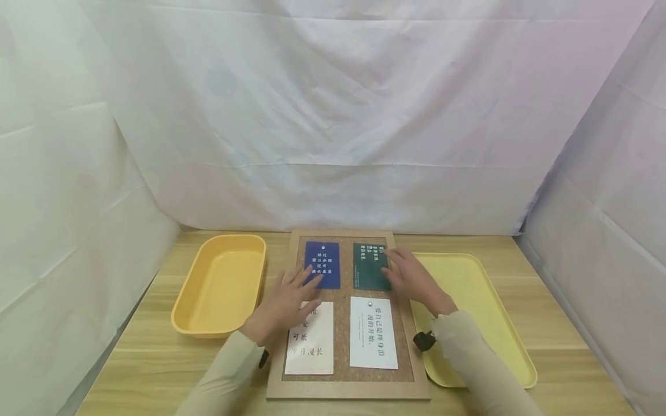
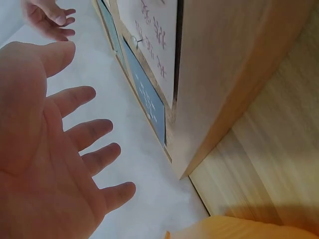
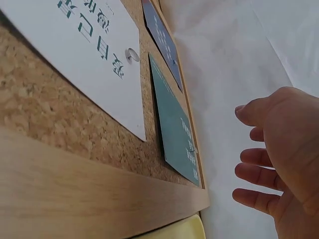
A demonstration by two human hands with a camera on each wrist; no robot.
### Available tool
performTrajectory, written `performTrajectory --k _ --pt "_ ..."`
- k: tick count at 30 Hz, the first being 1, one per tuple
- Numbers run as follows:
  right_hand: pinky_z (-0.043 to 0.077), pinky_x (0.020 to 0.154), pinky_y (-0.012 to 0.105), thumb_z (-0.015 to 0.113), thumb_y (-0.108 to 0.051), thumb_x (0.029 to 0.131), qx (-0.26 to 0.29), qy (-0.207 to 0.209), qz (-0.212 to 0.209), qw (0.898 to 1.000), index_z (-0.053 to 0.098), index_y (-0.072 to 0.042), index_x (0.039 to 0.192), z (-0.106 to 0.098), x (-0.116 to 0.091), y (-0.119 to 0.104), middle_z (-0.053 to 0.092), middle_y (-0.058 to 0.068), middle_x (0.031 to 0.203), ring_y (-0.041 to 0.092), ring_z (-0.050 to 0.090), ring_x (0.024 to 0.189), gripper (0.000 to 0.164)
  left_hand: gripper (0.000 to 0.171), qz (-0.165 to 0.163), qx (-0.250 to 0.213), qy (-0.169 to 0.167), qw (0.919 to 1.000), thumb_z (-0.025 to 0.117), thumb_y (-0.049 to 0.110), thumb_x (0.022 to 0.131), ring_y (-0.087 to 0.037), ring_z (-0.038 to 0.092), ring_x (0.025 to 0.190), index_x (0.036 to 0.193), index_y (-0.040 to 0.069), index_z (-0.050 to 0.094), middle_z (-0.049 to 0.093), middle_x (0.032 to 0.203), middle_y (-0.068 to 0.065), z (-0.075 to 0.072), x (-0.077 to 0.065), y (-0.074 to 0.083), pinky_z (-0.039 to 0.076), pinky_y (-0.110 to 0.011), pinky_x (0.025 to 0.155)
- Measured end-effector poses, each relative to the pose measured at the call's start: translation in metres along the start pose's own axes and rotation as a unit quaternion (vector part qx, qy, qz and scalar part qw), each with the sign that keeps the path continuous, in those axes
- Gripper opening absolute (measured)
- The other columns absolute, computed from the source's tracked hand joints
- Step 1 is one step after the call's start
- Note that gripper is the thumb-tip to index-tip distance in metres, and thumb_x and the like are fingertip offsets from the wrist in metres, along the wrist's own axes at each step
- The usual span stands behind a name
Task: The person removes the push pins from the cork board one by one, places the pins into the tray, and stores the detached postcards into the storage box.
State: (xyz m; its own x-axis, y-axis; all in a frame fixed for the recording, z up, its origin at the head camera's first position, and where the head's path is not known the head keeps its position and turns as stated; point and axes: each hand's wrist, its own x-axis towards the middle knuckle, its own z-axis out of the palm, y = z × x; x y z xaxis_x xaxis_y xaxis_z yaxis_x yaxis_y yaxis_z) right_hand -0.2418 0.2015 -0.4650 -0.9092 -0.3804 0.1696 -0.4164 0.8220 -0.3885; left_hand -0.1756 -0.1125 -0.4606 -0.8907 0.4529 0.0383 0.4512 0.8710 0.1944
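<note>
A wood-framed cork board (image 1: 340,341) lies on the table with a blue card (image 1: 329,254), a green card (image 1: 366,271), a cream card (image 1: 314,358) and a white card (image 1: 372,341) on it. A clear push pin (image 3: 131,55) stands at the white card's edge, and another push pin (image 2: 135,42) at the cream card's. My left hand (image 1: 283,303) is above the board's left side, fingers spread, partly covering the cream card in the head view. Over the right side, my right hand (image 1: 416,280) reaches towards the green card, fingers loosely extended. Both hands appear to hold nothing.
To the left of the board is a deep yellow-orange tray (image 1: 218,289). A flat pale yellow tray (image 1: 484,323) sits on the right, partly under my right forearm. White cloth (image 1: 333,115) hangs behind and at both sides of the wooden table (image 1: 140,358).
</note>
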Motion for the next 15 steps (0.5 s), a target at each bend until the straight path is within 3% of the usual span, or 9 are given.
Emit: performTrajectory --k 15 --pt "0.043 0.099 0.048 0.055 -0.031 0.094 0.018 -0.014 -0.004 1.0 0.046 -0.008 0.137 0.012 0.012 -0.006 0.049 0.014 0.132 0.03 0.049 0.121 0.049 0.057 -0.001 0.005 -0.042 0.9991 0.043 0.049 0.095 -0.033 0.017 0.142 0.145 0.023 0.034 0.025 0.153 -0.01 0.008 0.004 0.007 0.011 -0.057 0.113"
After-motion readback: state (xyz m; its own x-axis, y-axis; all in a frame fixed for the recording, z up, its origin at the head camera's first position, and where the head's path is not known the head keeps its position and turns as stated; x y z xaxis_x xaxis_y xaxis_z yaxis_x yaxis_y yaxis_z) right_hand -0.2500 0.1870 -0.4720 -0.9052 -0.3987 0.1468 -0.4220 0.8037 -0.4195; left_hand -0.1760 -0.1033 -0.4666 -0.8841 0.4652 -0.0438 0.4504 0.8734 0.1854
